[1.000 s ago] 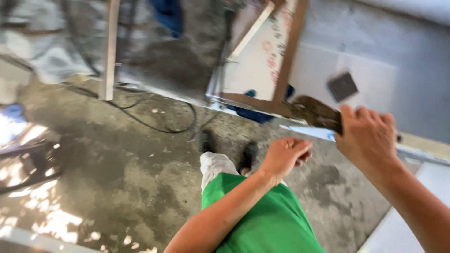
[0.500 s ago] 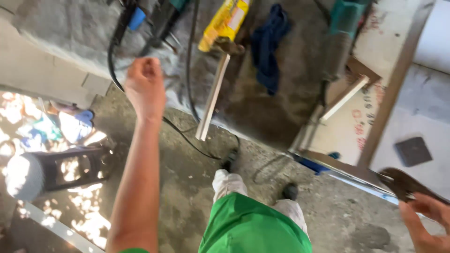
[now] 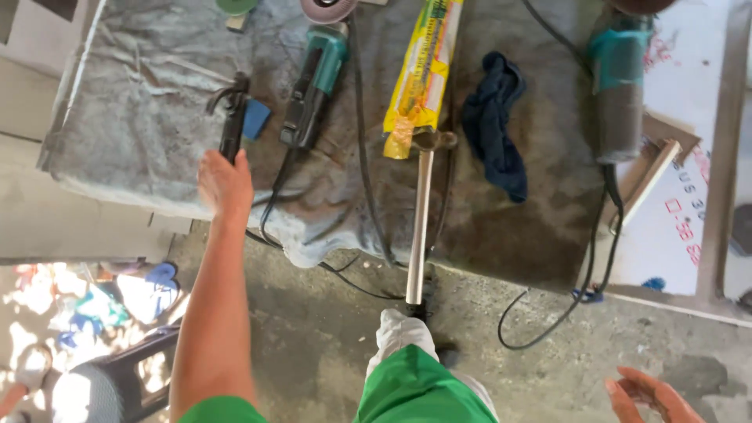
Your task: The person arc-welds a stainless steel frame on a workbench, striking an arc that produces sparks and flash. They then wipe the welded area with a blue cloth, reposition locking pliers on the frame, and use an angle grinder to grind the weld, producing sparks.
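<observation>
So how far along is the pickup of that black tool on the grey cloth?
Done: the left hand is at the black tool, fingers on its near end. In hand: that contact only; the tool lies flat on the grey cloth, not lifted. Left: closing the grip and raising it. The right hand is open and empty, low by the floor.

Rough concrete workshop floor in daylight

A stained grey concrete floor [image 3: 313, 345] runs underfoot, with a crumpled grey tarp [image 3: 141, 117] spread over it. Bright sun dapples the lower left corner beside a dark stool [image 3: 133, 368]; a pale board [image 3: 689, 157] lies on the right.
</observation>
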